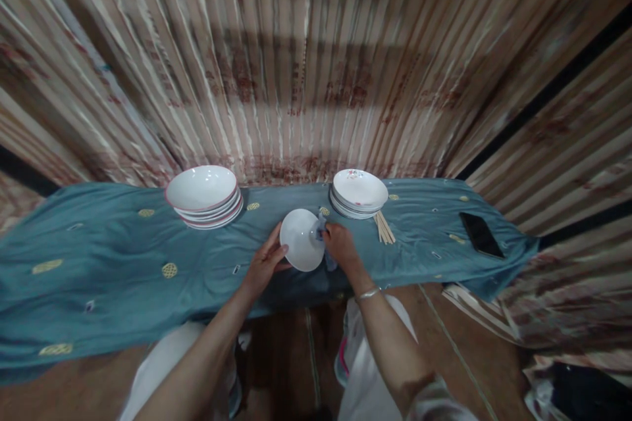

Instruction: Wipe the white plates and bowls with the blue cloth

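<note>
A small white bowl (299,243) is held over the front middle of the table, its inside tilted up toward me. My left hand (266,260) grips its left rim, thumb over the edge and fingers underneath. At the bowl's right rim, my right hand (340,245) is closed on a bluish-grey cloth (320,230), which touches the inside of the bowl. Part of the cloth hangs down outside the rim. A silvery bangle circles my right wrist.
A stack of red-rimmed white bowls (203,192) stands back left on the teal tablecloth (123,243). Back right is a stack of floral white plates (359,191), with several wooden chopsticks (384,228) beside it. A dark phone (481,235) lies far right. Patterned curtains (306,79) hang behind.
</note>
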### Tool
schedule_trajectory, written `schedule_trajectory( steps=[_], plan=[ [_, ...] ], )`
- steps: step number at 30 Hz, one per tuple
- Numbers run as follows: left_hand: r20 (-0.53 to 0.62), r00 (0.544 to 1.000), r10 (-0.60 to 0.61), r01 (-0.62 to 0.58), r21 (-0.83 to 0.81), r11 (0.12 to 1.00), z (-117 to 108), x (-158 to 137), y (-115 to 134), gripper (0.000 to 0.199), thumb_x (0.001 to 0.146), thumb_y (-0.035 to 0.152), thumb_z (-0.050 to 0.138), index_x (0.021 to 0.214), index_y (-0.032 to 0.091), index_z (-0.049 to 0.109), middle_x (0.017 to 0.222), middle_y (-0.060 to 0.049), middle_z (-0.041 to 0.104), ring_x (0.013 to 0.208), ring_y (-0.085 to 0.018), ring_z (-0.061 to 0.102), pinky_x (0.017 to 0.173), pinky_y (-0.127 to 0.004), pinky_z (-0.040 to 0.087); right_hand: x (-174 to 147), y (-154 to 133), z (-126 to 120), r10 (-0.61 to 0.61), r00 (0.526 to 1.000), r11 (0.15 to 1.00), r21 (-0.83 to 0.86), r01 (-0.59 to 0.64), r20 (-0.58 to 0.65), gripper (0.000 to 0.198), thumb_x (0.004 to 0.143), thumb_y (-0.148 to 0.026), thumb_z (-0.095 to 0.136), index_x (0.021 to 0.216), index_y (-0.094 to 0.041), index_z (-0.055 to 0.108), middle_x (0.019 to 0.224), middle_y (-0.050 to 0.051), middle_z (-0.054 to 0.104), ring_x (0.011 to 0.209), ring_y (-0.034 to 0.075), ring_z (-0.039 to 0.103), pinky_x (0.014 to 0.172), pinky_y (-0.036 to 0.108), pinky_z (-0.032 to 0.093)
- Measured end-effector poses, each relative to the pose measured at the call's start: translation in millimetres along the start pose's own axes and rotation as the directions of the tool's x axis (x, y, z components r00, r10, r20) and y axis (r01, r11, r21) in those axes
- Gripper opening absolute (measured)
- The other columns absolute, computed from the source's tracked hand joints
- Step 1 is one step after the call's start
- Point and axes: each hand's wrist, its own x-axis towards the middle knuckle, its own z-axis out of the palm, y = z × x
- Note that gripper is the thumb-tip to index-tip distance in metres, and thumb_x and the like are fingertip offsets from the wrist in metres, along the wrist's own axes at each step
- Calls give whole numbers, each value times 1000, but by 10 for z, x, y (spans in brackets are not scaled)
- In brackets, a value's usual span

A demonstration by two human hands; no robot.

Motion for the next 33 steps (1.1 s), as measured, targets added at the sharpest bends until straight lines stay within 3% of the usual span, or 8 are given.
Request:
schedule_trajectory(
  steps=[8,13,18,26,30,33],
  plan=[
    [-40,999,4,-5,-33,999,25,14,-26,75,77,41,72,146,33,45,140,-6,58,127,-35,53,75,-40,63,-378,-140,-28,-103,994,993,-47,104,28,28,92,-6,44,103,-12,69,108,17,68,103,25,63,92,35,48],
    [-52,998,27,-30,-57,998,31,15,-49,68,79,49,69,143,33,50,151,-5,47,131,-36,50,73,-41,63,-546,-227,-72,-233,968,971,69,228,94,25,91,-8,47,97,-14,70,109,17,69,109,26,61,98,36,45],
    [-27,999,22,-25,-122,992,35,22,-55,65,84,56,62,143,32,49,151,-7,47,131,-34,51,79,-42,62,-574,-311,-149,-309,939,931,249,266,150,18,90,-13,50,93,-14,68,102,13,71,100,23,64,91,31,46],
    [-46,999,13,-20,-149,989,51,24,-106,64,85,59,59,143,32,50,149,-9,50,129,-33,53,79,-40,61,-403,-520,-13,-321,947,718,648,253,-15,19,89,-20,47,75,-21,60,80,1,65,76,16,58,73,25,44],
    [-64,997,47,-55,-122,991,103,17,-143,64,83,58,62,140,30,54,148,-8,50,128,-34,53,78,-40,62,-216,-589,85,-268,961,597,771,222,-69,17,88,-22,47,84,-20,63,82,1,66,77,16,58,73,26,46],
    [-85,993,81,-90,-100,991,139,8,-158,63,80,52,68,138,30,56,152,-6,45,132,-35,49,77,-38,63,-86,-618,197,-196,971,609,758,231,-139,18,84,-19,50,95,-20,64,96,4,68,91,19,60,85,30,48]
  ],
)
